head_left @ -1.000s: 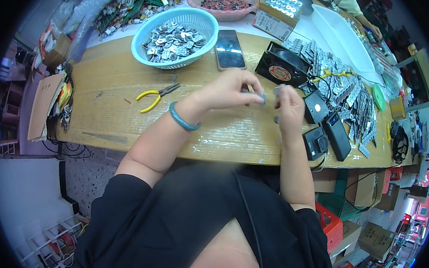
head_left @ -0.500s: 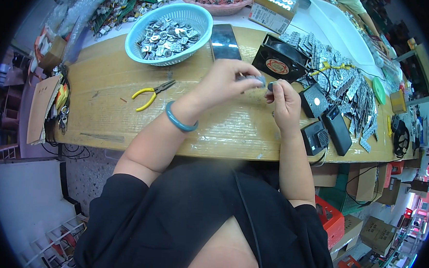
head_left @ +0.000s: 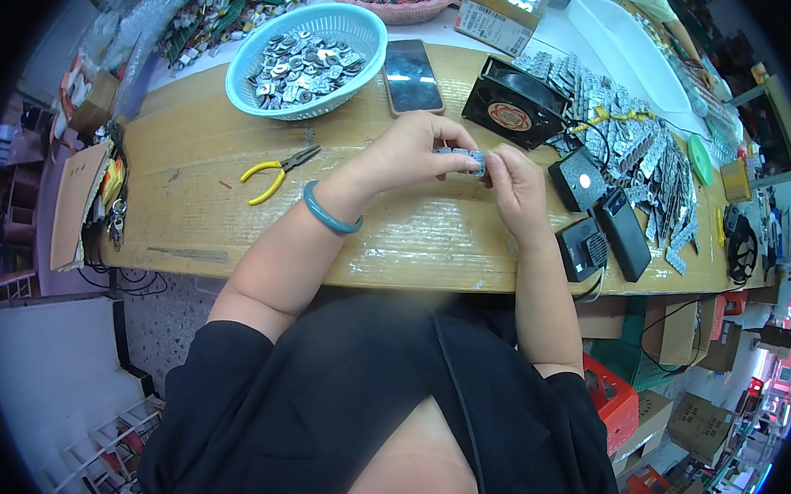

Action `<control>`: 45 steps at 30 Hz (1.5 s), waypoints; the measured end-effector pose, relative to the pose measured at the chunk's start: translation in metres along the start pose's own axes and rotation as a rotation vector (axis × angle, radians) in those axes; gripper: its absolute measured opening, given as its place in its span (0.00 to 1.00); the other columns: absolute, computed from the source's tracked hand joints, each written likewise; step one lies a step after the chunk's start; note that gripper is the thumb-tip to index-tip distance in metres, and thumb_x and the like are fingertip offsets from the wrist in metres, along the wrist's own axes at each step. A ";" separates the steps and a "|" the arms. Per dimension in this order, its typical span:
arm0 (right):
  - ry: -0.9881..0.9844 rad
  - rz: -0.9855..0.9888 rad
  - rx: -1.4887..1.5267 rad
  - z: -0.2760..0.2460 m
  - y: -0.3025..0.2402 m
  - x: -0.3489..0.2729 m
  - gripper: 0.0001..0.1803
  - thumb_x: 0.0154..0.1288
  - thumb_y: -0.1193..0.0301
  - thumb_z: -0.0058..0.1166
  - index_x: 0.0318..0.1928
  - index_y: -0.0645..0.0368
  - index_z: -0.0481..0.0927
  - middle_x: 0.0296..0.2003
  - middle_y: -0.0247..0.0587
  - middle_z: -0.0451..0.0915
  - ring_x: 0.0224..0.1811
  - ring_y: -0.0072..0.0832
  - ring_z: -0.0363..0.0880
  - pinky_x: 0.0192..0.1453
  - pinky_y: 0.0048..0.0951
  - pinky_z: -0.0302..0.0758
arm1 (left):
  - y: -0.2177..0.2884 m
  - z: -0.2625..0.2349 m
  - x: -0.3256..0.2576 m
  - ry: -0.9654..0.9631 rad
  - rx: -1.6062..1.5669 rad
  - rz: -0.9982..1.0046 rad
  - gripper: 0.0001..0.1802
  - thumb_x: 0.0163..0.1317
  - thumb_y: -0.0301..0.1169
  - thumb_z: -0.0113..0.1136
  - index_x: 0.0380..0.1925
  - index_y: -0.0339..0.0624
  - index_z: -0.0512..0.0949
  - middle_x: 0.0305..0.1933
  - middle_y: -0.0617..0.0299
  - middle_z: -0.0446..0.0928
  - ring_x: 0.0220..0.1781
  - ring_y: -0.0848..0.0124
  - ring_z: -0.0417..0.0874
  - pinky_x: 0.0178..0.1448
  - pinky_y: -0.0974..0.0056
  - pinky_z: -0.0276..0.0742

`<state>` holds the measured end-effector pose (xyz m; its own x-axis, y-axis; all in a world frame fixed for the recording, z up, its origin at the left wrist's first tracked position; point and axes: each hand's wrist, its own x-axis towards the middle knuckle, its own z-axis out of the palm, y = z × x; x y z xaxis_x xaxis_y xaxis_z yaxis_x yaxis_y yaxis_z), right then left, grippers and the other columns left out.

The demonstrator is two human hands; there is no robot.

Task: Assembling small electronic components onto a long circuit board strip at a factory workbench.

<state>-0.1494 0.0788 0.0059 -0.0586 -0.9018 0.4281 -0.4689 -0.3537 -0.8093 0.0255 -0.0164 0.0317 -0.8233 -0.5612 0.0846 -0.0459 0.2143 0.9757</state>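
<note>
Two bare hands meet at centre frame, above the brown tabletop [head_left: 184, 182]. Small, silvery segmented metal strip [head_left: 465, 158] held between them, clear of the surface. Left hand [head_left: 409, 154]: thumb and fingers pinching the strip along its length; teal bangle [head_left: 330, 211] on the wrist. Right hand [head_left: 517, 186]: thumb and fingertips pinched together at the strip's right end; cannot tell whether a further small piece lies between them.

Labels and print: black axial fan [head_left: 515, 103], right of upper centre, bears a round red-and-white sticker with lettering in its middle. Carton [head_left: 495, 27] at top centre has a pale printed panel with a red patch; fine print too small to read. Cardboard box [head_left: 702, 429] at lower right carries dark printed characters, small and skewed. Black square unit [head_left: 580, 181], right of the hands, shows a plain white round spot.

Elsewhere: light-blue plastic basket [head_left: 368, 38], upper left of centre, holding small metal pieces [head_left: 306, 71]; smartphone [head_left: 413, 80] just right of it, screen up. Yellow-handled pliers [head_left: 285, 164] lie left of the left wrist, nose toward upper right. Heap of segmented metal strips [head_left: 637, 157] at upper right.
</note>
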 end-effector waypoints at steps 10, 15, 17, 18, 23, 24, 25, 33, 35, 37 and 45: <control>0.003 0.209 0.282 0.002 -0.004 0.000 0.14 0.71 0.70 0.44 0.28 0.63 0.73 0.22 0.31 0.72 0.23 0.16 0.71 0.27 0.18 0.68 | 0.007 -0.009 -0.006 -0.090 -0.243 -0.078 0.12 0.58 0.28 0.64 0.40 0.34 0.79 0.32 0.63 0.80 0.30 0.80 0.78 0.31 0.74 0.73; -0.001 0.090 0.035 -0.001 0.004 0.001 0.15 0.72 0.69 0.43 0.29 0.64 0.74 0.21 0.33 0.72 0.23 0.18 0.71 0.27 0.21 0.67 | -0.008 -0.004 0.000 -0.011 -0.203 -0.153 0.13 0.58 0.28 0.63 0.43 0.34 0.79 0.34 0.64 0.79 0.31 0.80 0.78 0.36 0.73 0.76; 0.006 0.056 -0.039 -0.001 0.003 0.002 0.15 0.72 0.69 0.43 0.29 0.65 0.73 0.21 0.34 0.72 0.23 0.18 0.70 0.27 0.22 0.67 | -0.006 -0.001 0.001 0.003 -0.171 -0.150 0.13 0.58 0.27 0.63 0.42 0.34 0.79 0.34 0.64 0.79 0.31 0.80 0.78 0.36 0.73 0.76; 0.016 0.019 -0.116 0.000 0.003 0.003 0.16 0.72 0.69 0.43 0.28 0.65 0.73 0.21 0.34 0.72 0.23 0.19 0.70 0.27 0.23 0.67 | -0.005 0.000 0.001 0.015 -0.138 -0.142 0.12 0.58 0.27 0.63 0.41 0.33 0.78 0.34 0.64 0.79 0.32 0.79 0.78 0.37 0.73 0.76; 0.026 0.316 0.403 -0.002 0.010 -0.003 0.13 0.72 0.64 0.43 0.35 0.58 0.75 0.21 0.30 0.73 0.21 0.16 0.70 0.26 0.15 0.67 | -0.006 0.007 0.003 0.008 -0.290 -0.114 0.10 0.59 0.26 0.62 0.39 0.35 0.75 0.35 0.63 0.78 0.32 0.79 0.78 0.37 0.73 0.77; 0.018 0.315 0.408 -0.003 0.010 -0.002 0.13 0.72 0.64 0.43 0.35 0.58 0.75 0.21 0.30 0.73 0.21 0.16 0.70 0.26 0.15 0.67 | -0.004 0.008 0.003 -0.028 -0.393 -0.119 0.10 0.59 0.26 0.62 0.38 0.35 0.74 0.36 0.63 0.78 0.32 0.79 0.78 0.37 0.73 0.77; 0.007 0.376 0.587 -0.003 0.009 -0.002 0.13 0.72 0.63 0.43 0.35 0.59 0.75 0.21 0.30 0.73 0.20 0.16 0.71 0.26 0.15 0.67 | -0.003 0.010 0.003 -0.043 -0.451 -0.105 0.11 0.58 0.26 0.63 0.39 0.36 0.74 0.36 0.62 0.78 0.32 0.78 0.78 0.37 0.73 0.77; 0.103 0.425 0.538 0.000 0.015 0.002 0.15 0.71 0.61 0.46 0.37 0.59 0.77 0.21 0.28 0.73 0.20 0.13 0.69 0.24 0.15 0.65 | -0.003 0.021 0.004 0.232 0.142 0.221 0.08 0.56 0.25 0.63 0.34 0.35 0.76 0.31 0.62 0.78 0.32 0.76 0.78 0.36 0.70 0.75; 0.105 0.419 0.472 0.000 0.009 0.002 0.14 0.71 0.61 0.45 0.36 0.59 0.77 0.21 0.27 0.72 0.21 0.12 0.69 0.24 0.14 0.64 | -0.003 0.023 0.003 0.277 0.263 0.282 0.07 0.55 0.24 0.63 0.32 0.35 0.76 0.30 0.60 0.78 0.31 0.75 0.78 0.36 0.68 0.75; 0.111 0.412 0.404 -0.001 0.008 0.002 0.14 0.71 0.61 0.45 0.36 0.58 0.77 0.22 0.26 0.72 0.21 0.11 0.68 0.24 0.14 0.64 | -0.003 0.024 0.004 0.335 0.400 0.328 0.06 0.52 0.23 0.61 0.30 0.36 0.75 0.30 0.53 0.77 0.31 0.61 0.79 0.36 0.61 0.73; 0.061 0.467 0.453 -0.004 0.014 0.001 0.14 0.71 0.61 0.46 0.35 0.58 0.77 0.22 0.25 0.71 0.21 0.11 0.68 0.24 0.13 0.64 | -0.006 0.027 0.004 0.358 0.462 0.352 0.06 0.53 0.22 0.61 0.32 0.34 0.77 0.28 0.57 0.77 0.31 0.69 0.79 0.36 0.67 0.75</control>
<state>-0.1597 0.0741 -0.0036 -0.2224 -0.9749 0.0013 0.0351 -0.0094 -0.9993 0.0072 0.0013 0.0211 -0.5990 -0.6088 0.5202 -0.1123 0.7070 0.6982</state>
